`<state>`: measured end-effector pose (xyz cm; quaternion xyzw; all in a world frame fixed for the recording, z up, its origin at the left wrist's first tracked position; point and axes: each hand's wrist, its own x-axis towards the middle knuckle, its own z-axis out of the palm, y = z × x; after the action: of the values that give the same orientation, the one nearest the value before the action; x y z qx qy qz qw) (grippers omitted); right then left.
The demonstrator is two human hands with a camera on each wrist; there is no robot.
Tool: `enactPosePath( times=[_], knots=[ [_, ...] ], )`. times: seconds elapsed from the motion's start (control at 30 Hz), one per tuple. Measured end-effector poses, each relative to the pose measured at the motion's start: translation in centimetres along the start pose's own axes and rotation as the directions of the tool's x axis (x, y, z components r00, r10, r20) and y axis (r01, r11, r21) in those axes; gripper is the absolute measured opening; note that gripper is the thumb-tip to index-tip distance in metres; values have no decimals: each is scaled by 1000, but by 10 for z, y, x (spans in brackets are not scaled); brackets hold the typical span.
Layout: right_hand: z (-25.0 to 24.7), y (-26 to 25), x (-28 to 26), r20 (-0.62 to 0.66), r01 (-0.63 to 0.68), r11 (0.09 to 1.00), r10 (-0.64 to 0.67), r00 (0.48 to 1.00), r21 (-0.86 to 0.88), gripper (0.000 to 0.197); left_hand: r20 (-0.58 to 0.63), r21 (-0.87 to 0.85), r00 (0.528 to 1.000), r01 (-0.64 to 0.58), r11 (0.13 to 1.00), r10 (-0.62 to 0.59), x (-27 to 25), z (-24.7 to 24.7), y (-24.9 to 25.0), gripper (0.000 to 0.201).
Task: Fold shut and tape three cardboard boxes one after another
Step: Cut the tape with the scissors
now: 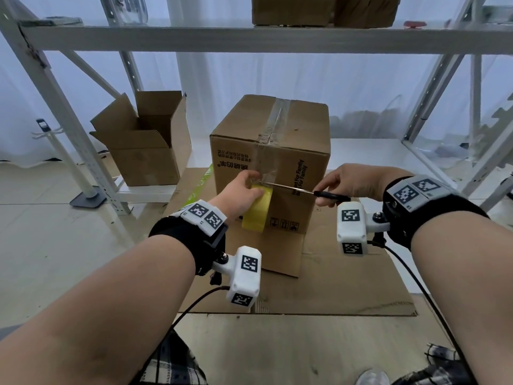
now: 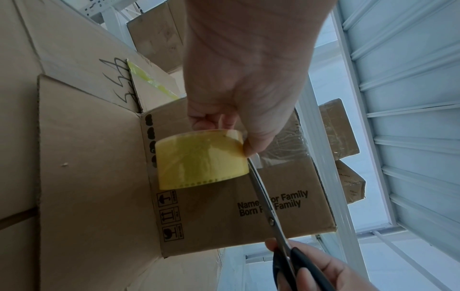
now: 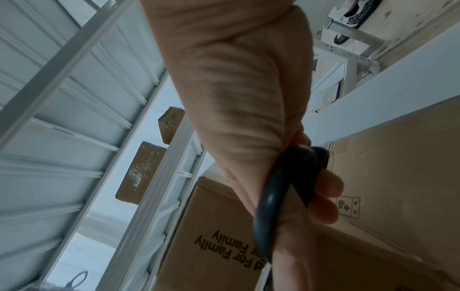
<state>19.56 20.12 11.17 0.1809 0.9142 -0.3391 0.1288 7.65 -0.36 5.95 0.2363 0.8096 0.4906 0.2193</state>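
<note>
Head view: the closed box (image 1: 270, 151) is centred; its tape strip is kept taut by the tape roll (image 1: 256, 211) gripped in the left hand (image 1: 244, 187), and scissors (image 1: 305, 191), grasped by the right hand (image 1: 349, 184) from 3 o'clock, are set to cut.

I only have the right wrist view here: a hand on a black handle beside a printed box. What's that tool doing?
Observer: It's scissors; the right hand holds them with blades at clear tape running down the box.
Operator: And the other hand?
Observer: The left hand grips a yellow tape roll against the box front.
Operator: Any boxes still unsealed?
Observer: One open box stands behind, flaps up.
</note>
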Motion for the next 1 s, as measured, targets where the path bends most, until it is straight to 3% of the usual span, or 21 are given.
enactPosePath(
  times=[0.33, 0.5, 0.63, 1.0],
  knots=[
    [9, 2, 12, 20, 34, 997, -35, 999, 63, 34, -28, -65, 999, 17, 998, -19, 2, -7, -6, 41],
    [8, 5, 10, 4, 46, 997, -46, 999, 64, 29, -85, -107, 991, 97, 989, -106, 4, -5, -6, 46],
    [11, 6, 8, 5, 37, 998, -38, 999, 42, 35, -53, -121, 992, 106, 987, -113, 3, -5, -7, 43],
    [16, 9, 8, 45, 31, 999, -32, 998, 34, 30, -13, -14, 996, 91, 996, -91, 0, -9, -7, 27]
  ],
)
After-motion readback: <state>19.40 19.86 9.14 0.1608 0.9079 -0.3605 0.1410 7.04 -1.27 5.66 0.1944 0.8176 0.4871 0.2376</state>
